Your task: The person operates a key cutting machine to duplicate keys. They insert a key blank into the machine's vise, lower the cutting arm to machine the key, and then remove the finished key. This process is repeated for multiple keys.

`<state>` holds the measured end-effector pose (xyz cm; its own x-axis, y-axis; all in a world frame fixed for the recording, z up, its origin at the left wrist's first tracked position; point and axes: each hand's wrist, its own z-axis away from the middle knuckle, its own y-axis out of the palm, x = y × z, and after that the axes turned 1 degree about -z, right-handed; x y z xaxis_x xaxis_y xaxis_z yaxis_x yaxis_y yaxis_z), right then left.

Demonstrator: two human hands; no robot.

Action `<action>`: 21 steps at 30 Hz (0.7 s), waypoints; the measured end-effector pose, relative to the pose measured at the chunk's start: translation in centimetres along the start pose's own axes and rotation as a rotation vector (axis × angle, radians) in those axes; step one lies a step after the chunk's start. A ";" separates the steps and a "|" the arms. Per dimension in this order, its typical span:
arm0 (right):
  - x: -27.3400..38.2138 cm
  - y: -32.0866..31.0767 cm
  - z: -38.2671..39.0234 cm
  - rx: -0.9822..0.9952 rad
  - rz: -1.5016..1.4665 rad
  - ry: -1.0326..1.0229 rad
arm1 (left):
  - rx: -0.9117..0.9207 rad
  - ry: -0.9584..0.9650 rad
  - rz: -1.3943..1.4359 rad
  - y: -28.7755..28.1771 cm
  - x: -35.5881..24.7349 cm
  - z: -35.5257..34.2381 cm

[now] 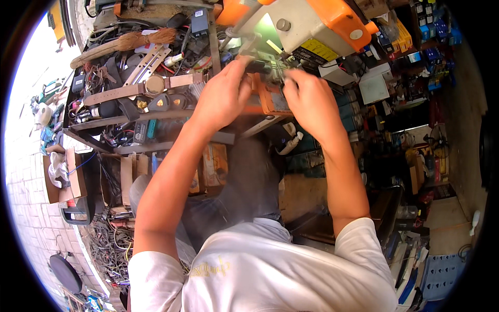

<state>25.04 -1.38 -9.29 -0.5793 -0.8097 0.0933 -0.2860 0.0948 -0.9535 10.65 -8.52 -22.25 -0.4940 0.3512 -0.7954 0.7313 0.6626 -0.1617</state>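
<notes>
An orange and beige bench machine (278, 34), which looks like a key cutter, stands at the top centre with a lit patch over its metal clamps (273, 65). My left hand (224, 96) is closed at the left of the clamps, its fingertips by a small dark piece (257, 66). At their right side my right hand (311, 101) is closed too, thumb and fingers pinched against the clamp area. What either hand grips is hidden or too small to name. Below the clamps, between my hands, is the machine's orange base (273, 99).
Left of the machine, a cluttered bench tray holds a straw hand brush (148, 39), a wristwatch (154, 84) and many small tools. Shelves with small boxes (434, 28) line the right. A cardboard box (65, 174) and tangled wires (112, 242) lie lower left.
</notes>
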 end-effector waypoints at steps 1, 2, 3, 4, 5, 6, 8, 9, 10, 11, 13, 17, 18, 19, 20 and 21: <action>0.3 -0.2 1.1 0.004 -0.013 0.009 | -0.023 0.021 -0.010 0.3 0.5 0.2; 0.3 -0.4 1.9 0.006 -0.024 0.033 | -0.025 0.027 -0.005 0.3 0.4 0.1; 0.1 -0.1 1.1 -0.013 -0.012 0.022 | -0.027 0.032 -0.001 0.3 0.1 0.0; -0.4 0.1 0.1 0.000 0.001 0.005 | -0.029 0.038 0.003 0.3 -0.1 0.0; -0.8 0.3 -1.1 0.008 0.012 -0.016 | -0.030 0.040 -0.024 0.0 -0.1 -0.1; -1.0 0.3 -1.6 0.016 0.023 -0.036 | -0.020 0.043 -0.015 0.1 -0.2 -0.2; -1.1 -0.5 -0.5 -0.003 -0.068 -0.026 | -0.007 0.045 -0.004 0.4 0.2 -0.1; -1.2 -0.7 0.3 -0.048 -0.132 -0.028 | -0.020 0.057 -0.018 0.4 0.2 -0.1; -1.2 -1.0 1.2 -0.092 -0.196 -0.030 | -0.029 0.038 -0.020 0.3 0.2 0.0; -1.1 -1.4 2.2 -0.095 -0.230 0.003 | -0.031 0.028 -0.022 0.2 0.0 -0.2; -2.0 -0.1 3.7 -0.172 -0.203 -0.093 | -0.065 -0.011 -0.001 0.3 -0.2 -0.6; -3.4 2.5 3.9 -0.313 -0.044 -0.363 | -0.113 -0.078 -0.104 1.4 -1.5 -1.7; -3.7 2.7 3.8 -0.356 -0.024 -0.399 | -0.079 -0.098 -0.151 1.4 -1.6 -2.1; -3.9 3.0 3.7 -0.375 -0.042 -0.428 | -0.046 -0.119 -0.198 1.4 -1.7 -2.4; -4.2 3.1 3.7 -0.394 -0.057 -0.461 | -0.018 -0.139 -0.243 1.5 -1.7 -2.7; -4.4 3.3 3.6 -0.414 -0.071 -0.494 | -0.084 -0.143 -0.201 1.8 -1.5 -2.8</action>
<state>29.39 0.47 -13.88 -0.1573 -0.9839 -0.0851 -0.6382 0.1670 -0.7515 11.41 -6.03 -19.76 -0.5500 0.1138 -0.8274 0.5803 0.7646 -0.2805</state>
